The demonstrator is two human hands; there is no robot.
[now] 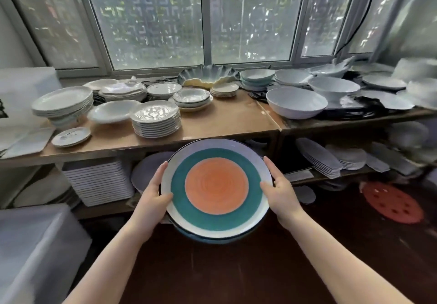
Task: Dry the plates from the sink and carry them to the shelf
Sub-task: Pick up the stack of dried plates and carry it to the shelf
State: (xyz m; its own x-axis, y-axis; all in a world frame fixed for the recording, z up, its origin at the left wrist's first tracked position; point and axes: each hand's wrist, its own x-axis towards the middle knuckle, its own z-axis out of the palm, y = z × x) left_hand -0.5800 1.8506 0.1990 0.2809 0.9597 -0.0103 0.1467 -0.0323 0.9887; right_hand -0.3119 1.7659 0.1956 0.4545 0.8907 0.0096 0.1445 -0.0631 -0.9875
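A: What am I holding?

B: I'm gripping a small stack of plates [216,186], orange-centred one on top, level in front of the shelf [227,124]. My left hand [153,199] and right hand [281,193] are each clamping opposite rims, thumbs on top, probably for balance.

A: And the shelf?

B: It's holding white plate stacks [155,119] and bowls [296,102].

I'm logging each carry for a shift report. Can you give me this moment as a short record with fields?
held item: stack of plates, top one orange centre, teal ring, white rim
left hand: left hand grips the left rim
right hand: right hand grips the right rim
position: held in front of the wooden shelf, not yet set down
free spot: bare wood right of the stack of white plates
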